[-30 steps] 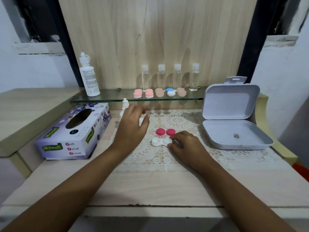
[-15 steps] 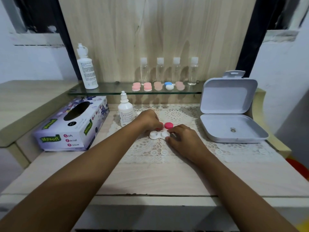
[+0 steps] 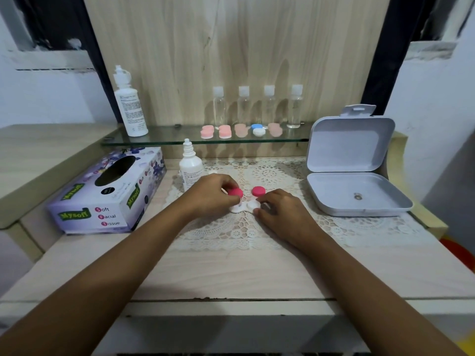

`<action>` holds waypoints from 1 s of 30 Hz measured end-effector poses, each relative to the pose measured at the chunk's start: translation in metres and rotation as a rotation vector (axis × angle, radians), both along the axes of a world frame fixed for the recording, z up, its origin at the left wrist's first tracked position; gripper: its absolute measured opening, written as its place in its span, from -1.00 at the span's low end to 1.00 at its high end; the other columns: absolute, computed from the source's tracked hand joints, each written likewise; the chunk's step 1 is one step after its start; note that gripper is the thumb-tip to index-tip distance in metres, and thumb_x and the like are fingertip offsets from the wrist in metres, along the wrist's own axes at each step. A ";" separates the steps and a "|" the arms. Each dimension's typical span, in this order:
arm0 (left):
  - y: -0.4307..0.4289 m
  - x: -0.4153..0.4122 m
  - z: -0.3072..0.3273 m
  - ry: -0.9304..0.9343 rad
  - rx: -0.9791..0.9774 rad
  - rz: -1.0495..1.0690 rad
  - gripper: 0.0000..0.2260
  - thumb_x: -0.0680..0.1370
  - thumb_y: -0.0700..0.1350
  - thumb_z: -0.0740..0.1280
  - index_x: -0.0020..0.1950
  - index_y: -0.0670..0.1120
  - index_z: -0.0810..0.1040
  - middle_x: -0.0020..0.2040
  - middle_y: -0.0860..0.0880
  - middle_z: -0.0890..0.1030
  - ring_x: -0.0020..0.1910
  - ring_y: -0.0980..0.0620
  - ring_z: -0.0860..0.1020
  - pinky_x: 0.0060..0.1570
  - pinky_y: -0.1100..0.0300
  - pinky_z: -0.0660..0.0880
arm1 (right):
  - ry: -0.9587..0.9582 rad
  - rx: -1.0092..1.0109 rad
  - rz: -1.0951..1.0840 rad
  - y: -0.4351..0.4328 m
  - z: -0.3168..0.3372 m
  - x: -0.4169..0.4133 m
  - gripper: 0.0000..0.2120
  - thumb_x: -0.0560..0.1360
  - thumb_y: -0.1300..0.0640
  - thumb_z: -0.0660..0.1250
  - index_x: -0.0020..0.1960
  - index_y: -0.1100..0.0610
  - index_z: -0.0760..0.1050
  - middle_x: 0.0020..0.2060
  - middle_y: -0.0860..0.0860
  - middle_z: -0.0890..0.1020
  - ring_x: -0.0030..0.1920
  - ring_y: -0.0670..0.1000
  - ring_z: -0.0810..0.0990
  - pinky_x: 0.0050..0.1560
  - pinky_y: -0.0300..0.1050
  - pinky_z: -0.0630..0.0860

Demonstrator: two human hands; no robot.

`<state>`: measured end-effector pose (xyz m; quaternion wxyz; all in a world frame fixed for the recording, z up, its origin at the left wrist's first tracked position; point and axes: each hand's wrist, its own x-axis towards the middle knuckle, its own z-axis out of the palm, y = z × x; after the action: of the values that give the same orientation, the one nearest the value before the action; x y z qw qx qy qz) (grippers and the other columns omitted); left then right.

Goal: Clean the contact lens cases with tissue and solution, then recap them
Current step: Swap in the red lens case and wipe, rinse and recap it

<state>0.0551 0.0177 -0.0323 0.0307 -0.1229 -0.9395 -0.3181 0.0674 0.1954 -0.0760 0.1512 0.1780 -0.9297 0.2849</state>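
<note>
At the far left of the surface (image 3: 231,273) lies one tissue box (image 3: 108,194). Behind it, on the glass shelf (image 3: 164,137), stands one tall solution bottle (image 3: 129,104). A smaller dropper bottle (image 3: 190,167) stands on the surface just beside the left hand (image 3: 210,195), which makes two white bottles.

The left hand pinches a pink cap (image 3: 235,192) between thumb and fingertips, just over the left well of the white case (image 3: 244,206). The case lies on the lace mat (image 3: 257,232) at the centre. A second pink cap (image 3: 258,191) sits on the mat just behind the case, so there are two caps and one case. The right hand (image 3: 285,214) holds the case's right end with curled fingers.

Case and caps look like light, stiff, smooth plastic that is apt to skid. The caps are probably best taken by their rims while the case is pinned at one end.

Along the shelf stand four clear bottles (image 3: 269,106) and five capped cases (image 3: 241,130) in a row. At the right, one open grey box (image 3: 354,176) rests with its lid raised.
</note>
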 end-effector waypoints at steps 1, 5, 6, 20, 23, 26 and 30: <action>-0.001 0.002 -0.002 -0.001 -0.005 -0.001 -0.79 0.48 -0.08 0.35 0.11 -0.02 0.58 0.02 0.07 0.59 -0.05 0.13 0.54 -0.10 0.28 0.43 | 0.001 0.001 -0.001 0.000 0.000 0.000 -0.74 0.50 0.05 0.31 0.15 0.10 0.55 0.11 0.07 0.55 0.10 0.04 0.48 -0.08 -0.28 0.24; -0.002 0.007 -0.008 0.016 -0.076 -0.014 -0.76 0.48 -0.08 0.34 0.15 -0.03 0.57 0.02 0.07 0.57 -0.04 0.12 0.52 -0.13 0.31 0.41 | 0.003 0.005 -0.002 0.000 0.001 0.001 -0.74 0.50 0.07 0.31 0.15 0.12 0.55 0.10 0.07 0.56 0.10 0.04 0.48 -0.09 -0.30 0.22; -0.001 0.007 -0.008 0.029 -0.089 -0.022 -0.75 0.48 -0.09 0.34 0.15 -0.04 0.58 0.02 0.07 0.57 -0.04 0.12 0.52 -0.14 0.33 0.40 | 0.003 0.003 -0.002 0.000 0.001 0.001 -0.75 0.50 0.07 0.31 0.14 0.12 0.55 0.10 0.07 0.56 0.10 0.04 0.48 -0.10 -0.31 0.21; 0.002 0.015 -0.029 0.083 0.012 -0.088 -0.69 0.49 -0.21 0.29 0.22 -0.05 0.56 0.13 0.02 0.55 0.13 0.04 0.50 0.21 0.03 0.43 | -0.011 -0.019 -0.006 0.000 0.000 0.002 -0.75 0.49 0.07 0.31 0.14 0.09 0.55 0.10 0.07 0.55 0.10 0.04 0.48 -0.03 -0.26 0.28; 0.003 0.015 -0.031 0.105 0.068 -0.079 -0.73 0.50 -0.03 0.36 0.20 0.04 0.55 0.10 0.04 0.49 0.10 0.09 0.50 0.19 0.10 0.44 | -0.007 -0.033 -0.007 -0.001 0.000 0.002 -0.75 0.49 0.07 0.32 0.14 0.11 0.55 0.12 0.07 0.55 0.12 0.05 0.48 0.02 -0.25 0.30; 0.003 0.015 -0.031 0.147 0.106 -0.021 -0.71 0.50 -0.05 0.38 0.22 0.02 0.52 0.03 0.02 0.47 -0.01 0.11 0.48 0.01 0.33 0.39 | -0.008 -0.021 -0.009 -0.001 0.000 0.002 -0.73 0.49 0.07 0.31 0.16 0.11 0.54 0.14 0.06 0.54 0.13 0.06 0.47 0.01 -0.26 0.28; 0.002 0.017 -0.031 0.135 0.147 -0.065 -0.64 0.47 -0.25 0.32 0.23 0.03 0.51 0.07 0.04 0.52 0.06 0.10 0.50 0.11 0.29 0.41 | -0.017 -0.020 -0.007 -0.001 0.001 0.002 -0.74 0.49 0.08 0.31 0.16 0.11 0.54 0.14 0.06 0.54 0.13 0.05 0.47 0.02 -0.24 0.29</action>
<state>0.0721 0.0200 -0.0638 0.0922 -0.1719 -0.9050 -0.3780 0.0692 0.1947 -0.0753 0.1459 0.1709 -0.9286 0.2952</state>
